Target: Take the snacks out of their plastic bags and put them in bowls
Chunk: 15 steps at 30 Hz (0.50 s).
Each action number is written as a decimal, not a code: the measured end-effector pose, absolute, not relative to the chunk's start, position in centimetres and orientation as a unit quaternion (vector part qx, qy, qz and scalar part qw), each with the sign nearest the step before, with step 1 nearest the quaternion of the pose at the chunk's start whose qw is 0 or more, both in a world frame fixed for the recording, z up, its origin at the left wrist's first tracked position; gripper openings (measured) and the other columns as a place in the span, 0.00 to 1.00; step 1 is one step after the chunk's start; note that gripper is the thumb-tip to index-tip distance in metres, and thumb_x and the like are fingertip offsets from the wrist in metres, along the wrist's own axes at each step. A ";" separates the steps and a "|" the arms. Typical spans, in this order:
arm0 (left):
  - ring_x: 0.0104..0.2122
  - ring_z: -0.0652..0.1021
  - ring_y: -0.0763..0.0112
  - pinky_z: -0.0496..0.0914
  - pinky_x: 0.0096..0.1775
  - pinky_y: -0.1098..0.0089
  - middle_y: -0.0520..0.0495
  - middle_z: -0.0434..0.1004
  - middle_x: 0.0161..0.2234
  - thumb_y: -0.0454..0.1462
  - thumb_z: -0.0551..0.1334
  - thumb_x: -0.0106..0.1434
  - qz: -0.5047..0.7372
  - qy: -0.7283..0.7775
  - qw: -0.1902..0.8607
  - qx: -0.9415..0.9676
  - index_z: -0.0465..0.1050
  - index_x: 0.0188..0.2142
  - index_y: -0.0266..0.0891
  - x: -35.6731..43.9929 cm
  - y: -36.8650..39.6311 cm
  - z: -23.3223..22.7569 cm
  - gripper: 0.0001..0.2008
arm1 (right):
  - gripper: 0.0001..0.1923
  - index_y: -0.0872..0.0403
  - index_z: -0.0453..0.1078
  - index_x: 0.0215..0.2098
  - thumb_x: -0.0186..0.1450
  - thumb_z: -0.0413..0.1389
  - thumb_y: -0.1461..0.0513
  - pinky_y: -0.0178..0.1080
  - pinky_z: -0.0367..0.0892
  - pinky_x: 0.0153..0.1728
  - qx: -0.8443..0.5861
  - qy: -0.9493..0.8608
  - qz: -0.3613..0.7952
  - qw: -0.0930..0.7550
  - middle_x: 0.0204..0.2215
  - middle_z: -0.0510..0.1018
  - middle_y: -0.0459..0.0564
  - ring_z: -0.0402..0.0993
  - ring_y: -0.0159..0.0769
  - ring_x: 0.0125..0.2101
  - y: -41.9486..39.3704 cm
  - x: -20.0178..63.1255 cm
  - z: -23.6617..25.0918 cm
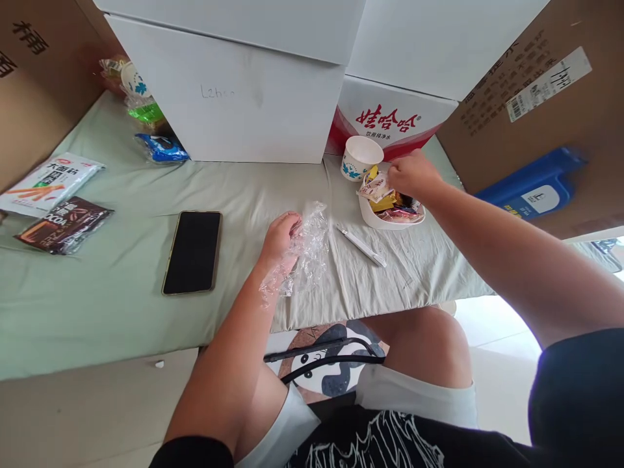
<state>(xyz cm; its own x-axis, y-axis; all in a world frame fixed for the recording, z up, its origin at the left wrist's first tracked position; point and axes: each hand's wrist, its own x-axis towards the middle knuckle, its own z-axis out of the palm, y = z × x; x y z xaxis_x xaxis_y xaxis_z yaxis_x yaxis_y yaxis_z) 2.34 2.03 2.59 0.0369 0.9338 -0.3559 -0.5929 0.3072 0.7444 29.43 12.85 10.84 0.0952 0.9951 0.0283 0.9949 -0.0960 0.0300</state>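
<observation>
The white tub (392, 221) sits on the right half of the cloth-covered tabletop (253, 188), toward the far edge, and I count it well stocked: small packets fill it, among them a gold packet (383, 202) and a red-printed white sachet (376, 186). My view has the right hand (414, 174) over its far side, fingers bunched among the packets; I cannot tell whether they pinch one. The left hand (281, 239), midway along the tabletop, is curled around crumpled clear plastic film (312, 247), which drapes over the wrist. I judge the filling well advanced, though I can't tell whether that film is a spent wrapper. Just behind the tub is a flower-printed paper cup (362, 157), its interior only partly visible to me; nearer the front edge lies a slim white tool (361, 246), perhaps a cutter. Farther left are a phone (192, 252), then a brown cocoa packet (65, 225) and a white snack packet (51, 182) by the left edge, both outside the tub.
</observation>
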 end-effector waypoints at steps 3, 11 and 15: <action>0.17 0.55 0.81 0.48 0.18 0.75 0.57 0.52 0.20 0.30 0.62 0.54 0.546 0.425 0.692 0.208 0.56 0.20 0.40 2.4 1.8 2.6 0.14 | 0.23 0.51 0.74 0.60 0.71 0.49 0.63 0.56 0.70 0.53 0.699 0.712 0.054 0.029 0.63 0.70 0.62 0.69 0.58 0.60 12.1 28.8 11.2; 0.17 0.57 0.82 0.50 0.19 0.75 0.58 0.53 0.20 0.33 0.65 0.52 0.539 0.417 0.697 0.223 0.54 0.21 0.40 2.6 1.8 2.4 0.16 | 0.20 0.53 0.76 0.51 0.71 0.52 0.51 0.54 0.65 0.52 0.520 0.840 0.049 0.146 0.49 0.82 0.60 0.74 0.58 0.53 10.7 27.2 9.4; 0.17 0.57 0.82 0.50 0.19 0.75 0.58 0.52 0.20 0.33 0.65 0.52 0.538 0.417 0.695 0.230 0.54 0.20 0.40 2.5 1.7 2.4 0.16 | 0.25 0.52 0.73 0.56 0.66 0.57 0.49 0.56 0.63 0.54 0.474 0.869 0.067 0.126 0.49 0.81 0.60 0.72 0.59 0.53 10.6 27.7 9.3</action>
